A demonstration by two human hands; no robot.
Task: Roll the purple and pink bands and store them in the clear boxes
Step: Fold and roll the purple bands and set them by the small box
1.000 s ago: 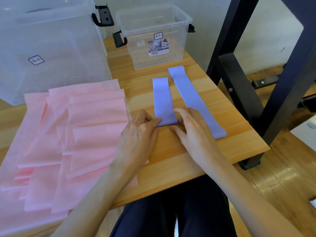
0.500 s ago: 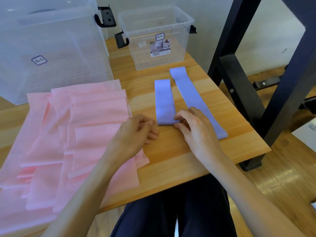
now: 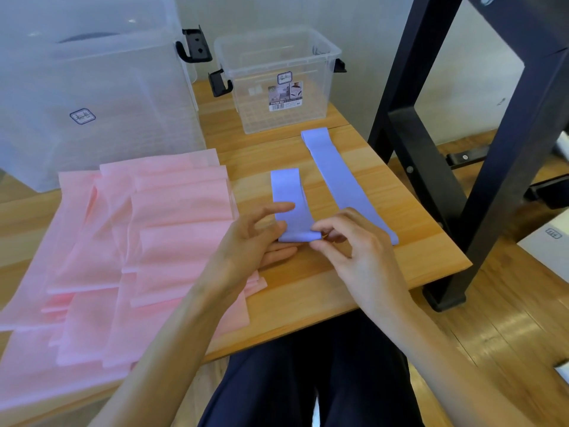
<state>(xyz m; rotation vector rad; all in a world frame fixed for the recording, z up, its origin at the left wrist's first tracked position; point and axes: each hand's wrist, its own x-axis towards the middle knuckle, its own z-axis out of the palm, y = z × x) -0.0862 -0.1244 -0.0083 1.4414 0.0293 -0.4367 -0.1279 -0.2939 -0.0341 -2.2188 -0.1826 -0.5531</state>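
Two purple bands lie on the wooden table (image 3: pixel 323 278). The shorter purple band (image 3: pixel 291 204) is in front of me, its near end folded into a small roll. My right hand (image 3: pixel 354 251) pinches the right side of that rolled end. My left hand (image 3: pixel 252 241) holds the left side with thumb and fingers, index finger stretched over the band. The longer purple band (image 3: pixel 341 180) lies flat to the right. Several pink bands (image 3: pixel 147 241) are spread in a pile on the left. A small clear box (image 3: pixel 277 78) stands at the back, a large clear box (image 3: pixel 89 94) at back left.
A black metal frame (image 3: pixel 437 149) stands just right of the table, over a wooden floor. Black latch handles stick out from both boxes. My lap in dark trousers is below the table's near edge.
The shorter purple band's near end has been lifted and folded over, so the band looks shorter. My left hand has come back from the pink pile to the band's end.
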